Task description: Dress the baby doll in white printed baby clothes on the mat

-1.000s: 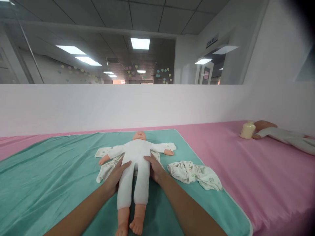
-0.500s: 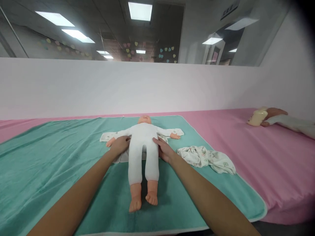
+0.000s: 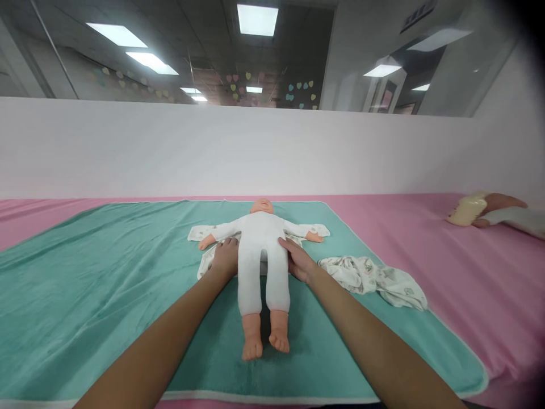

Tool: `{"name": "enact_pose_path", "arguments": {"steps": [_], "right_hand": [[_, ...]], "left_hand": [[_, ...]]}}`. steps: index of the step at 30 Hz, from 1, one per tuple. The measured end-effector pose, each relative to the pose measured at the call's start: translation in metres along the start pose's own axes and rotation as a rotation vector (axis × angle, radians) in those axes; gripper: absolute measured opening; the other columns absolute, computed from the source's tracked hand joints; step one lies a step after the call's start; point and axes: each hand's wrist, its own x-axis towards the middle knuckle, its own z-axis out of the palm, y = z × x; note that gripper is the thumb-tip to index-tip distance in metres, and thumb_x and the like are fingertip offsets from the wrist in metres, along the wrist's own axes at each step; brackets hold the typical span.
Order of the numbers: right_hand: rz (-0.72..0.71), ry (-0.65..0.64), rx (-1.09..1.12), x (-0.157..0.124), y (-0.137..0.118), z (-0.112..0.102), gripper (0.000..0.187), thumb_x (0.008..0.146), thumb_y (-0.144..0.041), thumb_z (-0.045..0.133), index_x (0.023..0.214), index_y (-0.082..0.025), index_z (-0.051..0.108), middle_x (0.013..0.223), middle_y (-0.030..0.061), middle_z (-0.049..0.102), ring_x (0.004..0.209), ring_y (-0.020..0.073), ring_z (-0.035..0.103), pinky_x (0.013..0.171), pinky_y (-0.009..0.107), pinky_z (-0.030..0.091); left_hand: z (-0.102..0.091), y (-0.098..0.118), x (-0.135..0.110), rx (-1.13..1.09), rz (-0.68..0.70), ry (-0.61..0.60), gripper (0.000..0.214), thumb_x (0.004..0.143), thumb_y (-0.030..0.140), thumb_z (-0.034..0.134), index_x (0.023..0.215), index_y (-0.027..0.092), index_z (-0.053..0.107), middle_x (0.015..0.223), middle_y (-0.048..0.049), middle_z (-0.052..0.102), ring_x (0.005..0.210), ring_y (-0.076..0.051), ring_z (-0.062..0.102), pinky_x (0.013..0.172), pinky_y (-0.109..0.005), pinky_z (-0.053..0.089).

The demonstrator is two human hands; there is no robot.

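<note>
A baby doll (image 3: 263, 238) in a white fabric body lies face up, its head away from me and its bare feet towards me. Beneath it, a printed baby shirt (image 3: 204, 266) is spread, with sleeves under the doll's outstretched arms. At the doll's hip on the left, my left hand (image 3: 226, 257) is closed against its side, knuckles up over the shirt; its thumb is hidden. My right hand (image 3: 299, 261) grips the other hip, thumb on top and fingers partly tucked under. Beside my right forearm lies a crumpled printed baby garment (image 3: 370, 276).
A green blanket (image 3: 106, 295) with a pale edge covers much of the pink table surface (image 3: 409, 227). At the far right are a cream bottle (image 3: 468, 209) and part of another doll (image 3: 504, 207). A white wall (image 3: 272, 147) with a window above it stands behind.
My view has turned slightly left. The doll's legs have swung a little right and lie straighter. My left hand has rolled, showing more of its back and knuckles; my right hand keeps its hold.
</note>
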Motion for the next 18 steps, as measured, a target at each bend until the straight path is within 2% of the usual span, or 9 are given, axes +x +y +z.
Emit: {"name": "enact_pose_path", "arguments": {"steps": [3,6,8,10,11,12,15,16,18], "right_hand": [[0.002,0.015,-0.079,-0.002,-0.001,-0.001,0.044,0.077,-0.041,0.065,0.116,-0.022,0.053,0.110,0.0073,0.063,0.088,0.0190,0.063,0.073,0.032,0.055],[-0.020,0.156,-0.307,-0.002,-0.009,-0.010,0.056,0.072,-0.046,0.068,0.120,-0.022,0.051,0.117,0.0097,0.060,0.095,0.0220,0.062,0.081,0.036,0.053],[-0.113,0.304,-0.515,-0.005,-0.023,-0.012,0.066,0.068,-0.047,0.072,0.123,-0.021,0.048,0.122,0.0113,0.056,0.104,0.0251,0.058,0.091,0.041,0.048],[-0.259,0.396,-0.656,-0.014,-0.045,-0.003,0.067,0.068,-0.050,0.070,0.125,-0.022,0.047,0.127,0.0118,0.052,0.112,0.0278,0.053,0.097,0.046,0.043],[-0.344,0.376,-0.660,-0.021,-0.060,0.008,0.063,0.071,-0.050,0.067,0.125,-0.024,0.047,0.130,0.0105,0.050,0.116,0.0274,0.050,0.098,0.047,0.042],[-0.447,0.284,-0.627,-0.031,-0.077,0.022,0.058,0.074,-0.049,0.065,0.125,-0.027,0.047,0.133,0.0084,0.047,0.119,0.0265,0.048,0.098,0.047,0.042],[-0.687,-0.095,-0.607,-0.068,-0.128,0.072,0.053,0.071,-0.047,0.068,0.120,-0.036,0.052,0.137,0.0009,0.046,0.126,0.0270,0.042,0.095,0.047,0.043],[-0.767,-0.157,-0.605,-0.079,-0.143,0.086,0.050,0.069,-0.049,0.068,0.116,-0.040,0.055,0.138,-0.0037,0.044,0.127,0.0270,0.040,0.093,0.046,0.043],[-0.922,-0.132,-0.555,-0.091,-0.161,0.102,0.031,0.074,-0.058,0.055,0.101,-0.043,0.062,0.138,-0.0152,0.042,0.127,0.0260,0.039,0.086,0.042,0.042]], "left_hand": [[0.002,-0.003,0.001,-0.041,0.038,0.009,0.011,0.077,0.022,0.055,0.083,0.014,0.059,0.091,-0.0158,0.053,0.114,-0.041,0.032,0.101,-0.058,0.014],[0.003,-0.007,0.002,-0.009,0.054,0.002,0.013,0.081,0.026,0.052,0.084,0.016,0.059,0.092,-0.0165,0.054,0.115,-0.041,0.032,0.099,-0.055,0.018],[0.002,-0.008,0.002,0.101,0.033,-0.029,0.017,0.083,0.027,0.049,0.086,0.015,0.060,0.097,-0.0184,0.055,0.112,-0.040,0.035,0.096,-0.055,0.022],[0.002,-0.007,0.002,0.229,0.012,-0.063,0.021,0.083,0.027,0.047,0.091,0.013,0.061,0.102,-0.0217,0.054,0.108,-0.040,0.040,0.091,-0.055,0.025],[0.003,-0.007,0.002,0.274,0.010,-0.071,0.024,0.084,0.027,0.046,0.095,0.011,0.061,0.104,-0.0234,0.054,0.107,-0.040,0.041,0.090,-0.056,0.026],[0.003,-0.008,0.002,0.303,0.013,-0.069,0.027,0.084,0.027,0.045,0.099,0.011,0.061,0.106,-0.0247,0.054,0.106,-0.040,0.042,0.088,-0.056,0.027],[0.007,-0.011,0.003,0.324,0.056,-0.029,0.033,0.085,0.033,0.046,0.108,0.014,0.059,0.105,-0.0240,0.056,0.105,-0.039,0.044,0.087,-0.055,0.027],[0.008,-0.013,0.004,0.330,0.073,-0.018,0.033,0.085,0.035,0.046,0.109,0.015,0.059,0.105,-0.0230,0.056,0.105,-0.038,0.044,0.086,-0.054,0.026],[0.009,-0.015,0.005,0.357,0.093,-0.006,0.034,0.085,0.036,0.046,0.109,0.016,0.058,0.103,-0.0222,0.057,0.105,-0.036,0.044,0.086,-0.052,0.026]]}}
